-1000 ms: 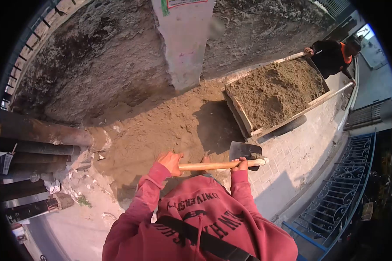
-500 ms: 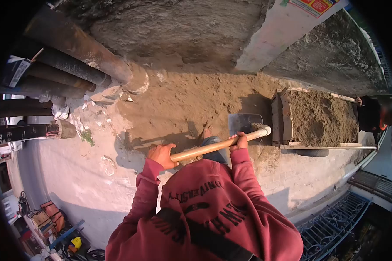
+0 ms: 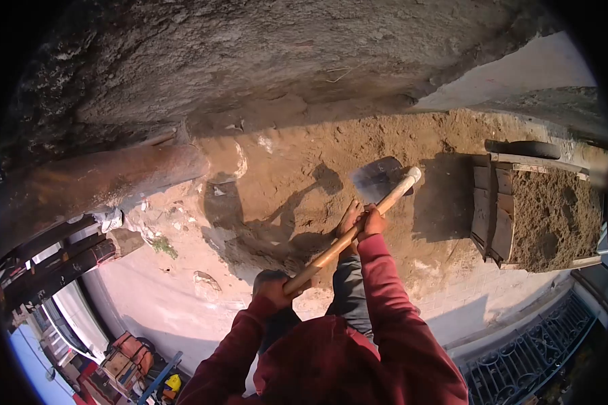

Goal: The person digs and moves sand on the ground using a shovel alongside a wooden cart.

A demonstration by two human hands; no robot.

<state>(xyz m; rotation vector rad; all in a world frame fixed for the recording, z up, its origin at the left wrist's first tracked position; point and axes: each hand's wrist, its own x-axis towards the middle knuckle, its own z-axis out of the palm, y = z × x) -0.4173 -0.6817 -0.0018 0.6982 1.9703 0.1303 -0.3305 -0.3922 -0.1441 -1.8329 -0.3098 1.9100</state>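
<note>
A long-handled hoe [image 3: 331, 252] slants across the middle of the head view, its wooden handle rising to a pale collar at the upper right. Its flat grey blade [image 3: 380, 178] is over the sandy soil [image 3: 304, 145]; whether it touches the ground I cannot tell. My left hand [image 3: 277, 291] is closed round the lower-left end of the handle. Farther up, my right hand [image 3: 373, 224] grips the shaft nearer the blade. Just beside that hand is a bare foot [image 3: 349, 216] on the soil.
A cart heaped with soil [image 3: 554, 219] stands at the right. A rough wall [image 3: 304, 54] runs along the top. Large pipes [image 3: 108, 179] lie at the left, and a blue metal railing [image 3: 534, 337] is at the lower right. Tools and boxes [image 3: 132, 358] sit lower left.
The hoe has swung to a steeper slant, and its blade is farther from the cart. My body leans farther forward, and the view has shifted. Both hands keep their hold.
</note>
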